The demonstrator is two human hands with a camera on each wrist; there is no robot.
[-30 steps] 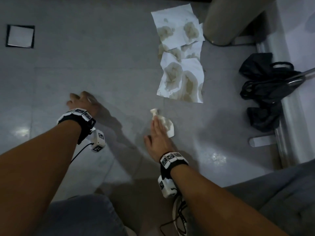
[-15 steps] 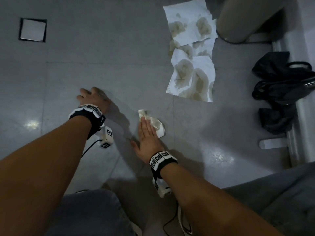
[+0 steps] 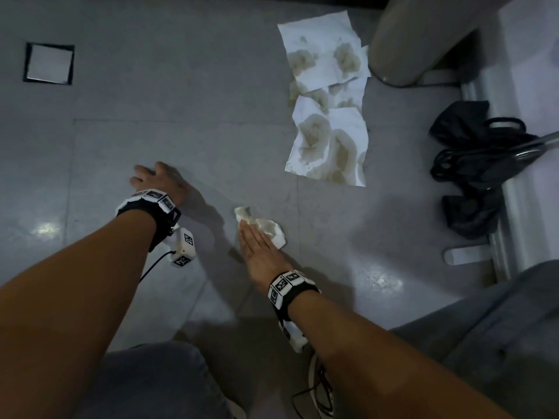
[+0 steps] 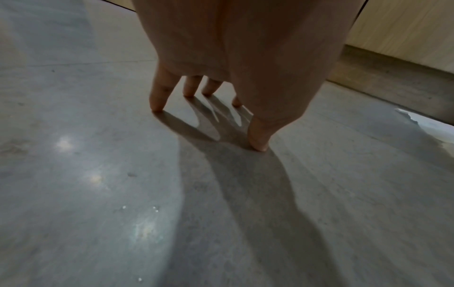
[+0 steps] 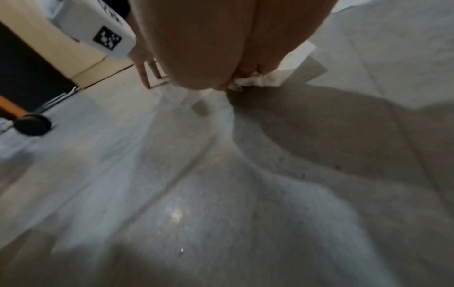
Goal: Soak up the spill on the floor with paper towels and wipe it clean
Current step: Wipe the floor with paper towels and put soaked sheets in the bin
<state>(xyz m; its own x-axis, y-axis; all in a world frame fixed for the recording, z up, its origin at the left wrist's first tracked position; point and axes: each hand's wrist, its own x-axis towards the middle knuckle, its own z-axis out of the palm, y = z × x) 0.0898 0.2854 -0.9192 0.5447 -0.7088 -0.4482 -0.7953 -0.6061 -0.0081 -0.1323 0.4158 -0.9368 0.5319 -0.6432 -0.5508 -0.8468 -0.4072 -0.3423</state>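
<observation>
My right hand (image 3: pixel 257 243) lies flat with straight fingers on a crumpled, damp paper towel wad (image 3: pixel 266 226) in the middle of the grey floor (image 3: pixel 181 131); the wad (image 5: pixel 258 80) peeks out under the palm in the right wrist view. My left hand (image 3: pixel 158 182) is propped on the floor to the left, its spread fingertips (image 4: pixel 157 104) touching the tile and holding nothing. Farther away, flat paper towels (image 3: pixel 328 110) with brown wet stains lie spread on the floor.
A round grey bin base (image 3: pixel 417 40) stands just right of the flat towels. Black bags (image 3: pixel 478 164) lie against a metal rail (image 3: pixel 514 207) at the right. A square floor plate (image 3: pixel 49 63) sits far left. My knees fill the bottom edge.
My right hand has slid the wad leftward across the floor, toward the left hand. The left hand stays propped in place.
</observation>
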